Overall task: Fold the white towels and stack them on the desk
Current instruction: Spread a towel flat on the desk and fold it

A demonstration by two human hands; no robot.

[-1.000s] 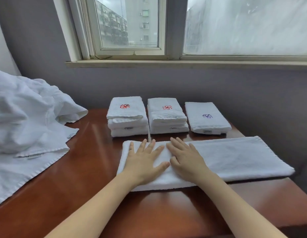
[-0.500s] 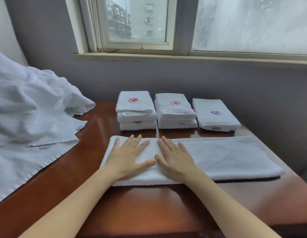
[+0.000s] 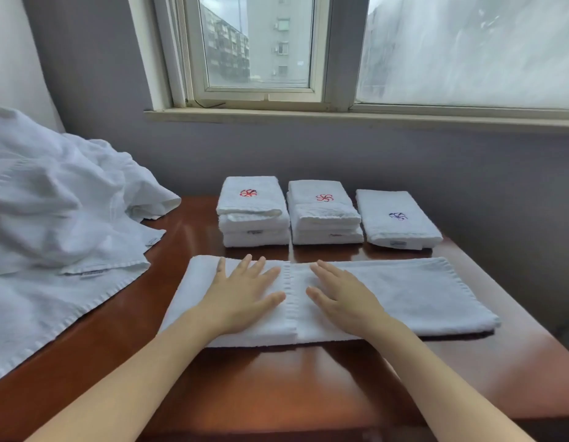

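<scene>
A long white towel [image 3: 413, 291], folded into a strip, lies across the reddish-brown desk [image 3: 276, 387]. My left hand [image 3: 244, 295] rests flat on its left part, fingers straight and spread. My right hand [image 3: 343, 298] lies flat just right of a woven band at the strip's middle. Behind the strip stand folded towels: a stack with a red emblem [image 3: 252, 215], a second stack with a red emblem [image 3: 323, 215], and a single towel with a blue emblem [image 3: 397, 218].
A heap of unfolded white towels [image 3: 53, 218] covers the desk's left side and hangs over its edge. A grey wall and a window sill [image 3: 340, 118] run behind the desk. Bare wood shows in front of the strip.
My hands have slid apart on the strip, the left one leftward and the right one rightward, uncovering the woven band between them. The camera has moved closer.
</scene>
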